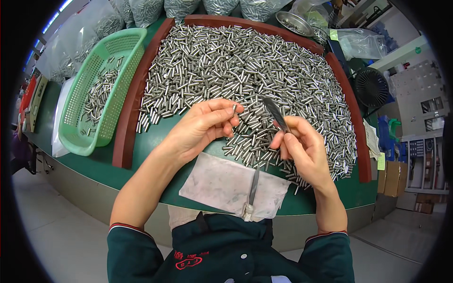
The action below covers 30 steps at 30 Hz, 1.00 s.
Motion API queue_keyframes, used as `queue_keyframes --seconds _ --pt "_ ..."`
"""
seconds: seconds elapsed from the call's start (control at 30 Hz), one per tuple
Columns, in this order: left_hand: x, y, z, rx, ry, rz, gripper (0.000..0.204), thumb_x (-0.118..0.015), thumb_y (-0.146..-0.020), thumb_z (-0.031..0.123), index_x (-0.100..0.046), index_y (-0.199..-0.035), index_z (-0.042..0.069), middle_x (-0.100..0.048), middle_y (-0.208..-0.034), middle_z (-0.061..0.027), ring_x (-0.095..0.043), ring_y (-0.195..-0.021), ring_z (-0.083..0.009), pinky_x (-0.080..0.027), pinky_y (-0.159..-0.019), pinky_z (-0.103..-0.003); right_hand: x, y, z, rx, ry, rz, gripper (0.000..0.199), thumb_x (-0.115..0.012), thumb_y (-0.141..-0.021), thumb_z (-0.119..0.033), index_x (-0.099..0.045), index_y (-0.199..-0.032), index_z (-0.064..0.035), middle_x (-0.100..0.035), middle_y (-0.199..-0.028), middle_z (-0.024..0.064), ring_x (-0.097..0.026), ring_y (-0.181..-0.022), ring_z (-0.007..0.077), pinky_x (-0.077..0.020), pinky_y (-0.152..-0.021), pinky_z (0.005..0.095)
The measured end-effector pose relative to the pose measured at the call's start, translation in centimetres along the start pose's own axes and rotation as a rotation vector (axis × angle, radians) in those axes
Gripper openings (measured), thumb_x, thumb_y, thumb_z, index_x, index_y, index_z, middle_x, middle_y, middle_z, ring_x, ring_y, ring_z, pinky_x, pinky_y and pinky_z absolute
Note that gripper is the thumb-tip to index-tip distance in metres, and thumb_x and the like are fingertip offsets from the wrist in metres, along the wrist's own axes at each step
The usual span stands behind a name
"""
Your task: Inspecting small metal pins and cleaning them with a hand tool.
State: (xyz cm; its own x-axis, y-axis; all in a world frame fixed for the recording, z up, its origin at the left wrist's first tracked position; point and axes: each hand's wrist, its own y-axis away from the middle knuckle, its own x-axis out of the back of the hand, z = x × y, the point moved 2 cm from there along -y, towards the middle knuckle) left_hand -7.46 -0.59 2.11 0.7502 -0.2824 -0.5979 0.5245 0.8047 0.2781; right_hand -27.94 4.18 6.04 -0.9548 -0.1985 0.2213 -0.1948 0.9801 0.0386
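I see the left hand (204, 123) pinching a small cylindrical silvery metal pin (234, 109). The right hand (303, 146) clasps a flat, dark, file-like tool (274, 113).

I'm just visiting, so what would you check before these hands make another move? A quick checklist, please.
1. Left hand has a secure hold on the small metal pin: ok, pinched at the fingertips.
2. Right hand grips the dark flat tool: ok.
3. Hands apart: ok.
4. Tool's tip clear of the pile of pins: cannot tell.
5. Held pin unmarked: cannot tell, too small.
6. Green basket standing upright: ok, with pins inside.
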Motion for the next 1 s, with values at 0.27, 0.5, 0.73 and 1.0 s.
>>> queue_keyframes --seconds 0.27,0.5,0.73,1.0 --pt "-0.4 0.4 0.1 0.017 -0.035 -0.017 0.024 -0.053 -0.087 0.012 -0.056 -0.105 -0.003 -0.056 -0.075 -0.0029 -0.052 -0.064 -0.0078 -0.045 -0.062 -0.02 -0.4 -0.6 -0.4 0.423 0.686 0.059 0.024 -0.056 -0.078 0.002 -0.061 -0.101 -0.0025 -0.057 -0.072 0.0094 -0.055 -0.063 0.0252 -0.044 -0.056 0.0329" --pt "-0.6 0.4 0.0 0.021 -0.072 -0.03 0.022 -0.053 -0.087 0.012 -0.057 -0.104 -0.002 -0.056 -0.074 -0.003 -0.052 -0.063 -0.0081 -0.046 -0.062 -0.021 -0.8 -0.8 0.3 0.553 0.651 0.101 0.025 -0.058 -0.075 0.003 -0.058 -0.099 -0.0024 -0.056 -0.074 0.0099 -0.056 -0.068 0.0263 -0.0447 -0.057 0.0357" --pt "-0.8 0.6 -0.2 0.006 -0.085 -0.029 0.023 -0.053 -0.087 0.01 -0.055 -0.105 -0.003 -0.057 -0.076 -0.0048 -0.053 -0.064 -0.0092 -0.047 -0.062 -0.022 -1.1 -0.7 0.7 0.54 0.682 0.096 0.031 -0.059 -0.076 0.0 -0.059 -0.105 -0.0079 -0.053 -0.072 0.0071 -0.055 -0.061 0.023 -0.0438 -0.052 0.0335" --pt "-0.8 0.6 -0.1 0.018 -0.092 -0.051 0.023 -0.053 -0.087 0.011 -0.055 -0.105 -0.003 -0.057 -0.077 -0.005 -0.053 -0.064 -0.0092 -0.047 -0.062 -0.022 -1.2 -0.8 1.0 0.554 0.638 0.083 0.027 -0.059 -0.078 -0.002 -0.06 -0.104 -0.0071 -0.053 -0.071 0.0077 -0.055 -0.055 0.0226 -0.0432 -0.048 0.0329"
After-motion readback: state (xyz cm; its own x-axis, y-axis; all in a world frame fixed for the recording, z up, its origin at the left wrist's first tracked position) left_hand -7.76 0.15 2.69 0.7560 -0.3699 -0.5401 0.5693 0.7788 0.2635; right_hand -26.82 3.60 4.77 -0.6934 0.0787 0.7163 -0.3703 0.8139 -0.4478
